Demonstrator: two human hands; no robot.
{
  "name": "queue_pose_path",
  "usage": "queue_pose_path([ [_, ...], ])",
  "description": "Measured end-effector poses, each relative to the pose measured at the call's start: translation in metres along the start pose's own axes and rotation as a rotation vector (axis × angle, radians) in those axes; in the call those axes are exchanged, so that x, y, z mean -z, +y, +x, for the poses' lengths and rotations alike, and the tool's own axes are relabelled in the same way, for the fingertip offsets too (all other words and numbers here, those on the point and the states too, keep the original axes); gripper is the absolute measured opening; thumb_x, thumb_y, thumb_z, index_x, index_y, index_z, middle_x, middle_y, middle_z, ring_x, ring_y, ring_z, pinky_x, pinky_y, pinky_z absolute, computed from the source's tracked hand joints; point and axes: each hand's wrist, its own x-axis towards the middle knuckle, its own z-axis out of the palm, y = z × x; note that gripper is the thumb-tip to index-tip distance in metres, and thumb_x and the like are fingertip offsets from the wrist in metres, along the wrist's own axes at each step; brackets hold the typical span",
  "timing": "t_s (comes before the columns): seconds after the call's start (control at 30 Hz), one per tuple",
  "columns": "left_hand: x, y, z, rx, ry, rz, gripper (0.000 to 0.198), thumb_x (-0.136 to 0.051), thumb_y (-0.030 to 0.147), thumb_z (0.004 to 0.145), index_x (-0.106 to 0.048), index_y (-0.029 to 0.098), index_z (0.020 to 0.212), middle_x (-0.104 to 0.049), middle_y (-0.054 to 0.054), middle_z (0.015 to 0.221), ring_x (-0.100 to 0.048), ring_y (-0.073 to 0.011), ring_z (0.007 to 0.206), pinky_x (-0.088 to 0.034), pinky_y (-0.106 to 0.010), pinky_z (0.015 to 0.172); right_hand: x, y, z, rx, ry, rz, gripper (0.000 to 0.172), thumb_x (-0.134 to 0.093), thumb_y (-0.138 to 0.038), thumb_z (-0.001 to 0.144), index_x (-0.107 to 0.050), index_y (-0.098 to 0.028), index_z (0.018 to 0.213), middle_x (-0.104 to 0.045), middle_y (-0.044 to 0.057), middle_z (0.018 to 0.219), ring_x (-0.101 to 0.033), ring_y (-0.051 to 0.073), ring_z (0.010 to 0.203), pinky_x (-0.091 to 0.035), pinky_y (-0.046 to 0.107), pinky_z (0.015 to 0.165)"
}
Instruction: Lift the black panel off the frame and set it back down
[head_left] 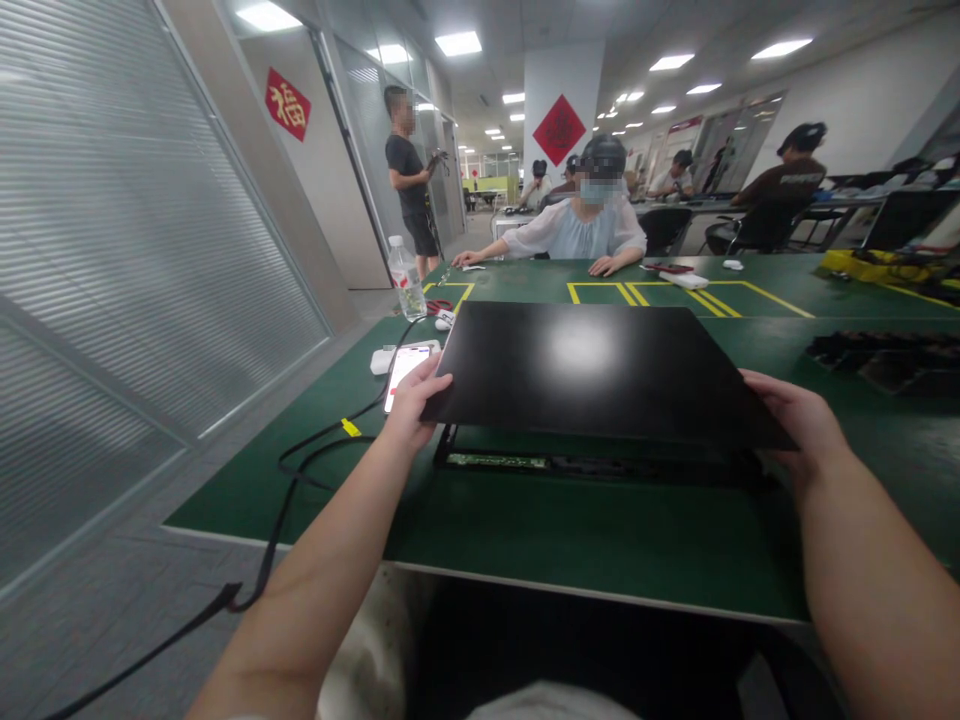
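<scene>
A flat, glossy black screen panel [600,370] is held between my two hands, raised a little over the table, with a ceiling light reflected in it. My left hand [414,402] grips its left edge, thumb on top. On the right edge my right hand [801,420] is closed, its fingers partly hidden beneath the panel. Under the panel lies a black frame [622,468] with a strip of green circuit board [495,461] along its near side. Most of this frame is covered by the panel.
A lit phone [401,372], a water bottle [407,280] and red-handled scissors [439,308] lie or stand at the left. A black cable [289,490] runs off the table's left edge. Dark parts [885,358] lie at the right. A masked person [577,228] sits opposite.
</scene>
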Motion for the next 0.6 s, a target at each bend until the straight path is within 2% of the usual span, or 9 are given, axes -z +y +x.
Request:
queue_pose_path([
  [0.1,0.002,-0.004,0.003,-0.009,0.007,-0.016,0.073,-0.092,0.026,0.057,-0.075,0.017,0.128,-0.083,-0.009,0.112,-0.076,-0.0339,0.111,-0.06,-0.038,0.094,-0.005,-0.016,-0.014,-0.064,0.01,0.316,0.032,-0.055,-0.029,0.085,-0.075,-0.021,0.108,-0.08,0.012,0.096,-0.076,0.029,0.087,-0.059,0.04,0.082],
  [0.23,0.003,-0.009,0.006,-0.01,0.005,-0.015,0.07,-0.09,0.027,0.059,-0.076,0.015,0.126,-0.083,-0.009,0.111,-0.078,-0.0312,0.103,-0.06,-0.034,0.086,-0.011,-0.025,-0.024,-0.214,-0.035,0.422,0.025,-0.053,-0.036,0.087,-0.075,-0.022,0.086,-0.079,0.013,0.085,-0.077,0.032,0.087,-0.061,0.046,0.084],
  [0.37,0.009,-0.013,0.01,-0.005,0.003,-0.025,0.068,-0.09,0.027,0.058,-0.077,0.011,0.123,-0.083,-0.011,0.103,-0.078,-0.0302,0.094,-0.058,-0.032,0.076,-0.011,-0.025,-0.024,-0.358,0.009,0.62,0.018,-0.057,-0.022,0.077,-0.075,-0.024,0.081,-0.077,0.008,0.075,-0.078,0.03,0.079,-0.064,0.049,0.084],
  [0.5,0.011,-0.012,0.011,-0.005,-0.016,-0.019,0.069,-0.089,0.027,0.059,-0.076,0.013,0.125,-0.083,-0.01,0.104,-0.078,-0.0304,0.094,-0.058,-0.034,0.077,-0.008,-0.02,-0.018,-0.346,0.049,0.737,0.017,-0.062,-0.015,0.073,-0.075,-0.023,0.082,-0.077,0.006,0.074,-0.078,0.03,0.076,-0.066,0.048,0.083],
  [0.6,0.008,-0.009,0.009,-0.002,-0.03,-0.012,0.07,-0.089,0.028,0.059,-0.076,0.014,0.126,-0.082,-0.01,0.106,-0.077,-0.0314,0.098,-0.057,-0.035,0.081,-0.005,-0.014,-0.012,-0.256,0.086,0.769,0.024,-0.063,-0.009,0.071,-0.076,-0.02,0.088,-0.08,0.007,0.081,-0.078,0.03,0.077,-0.067,0.049,0.082],
])
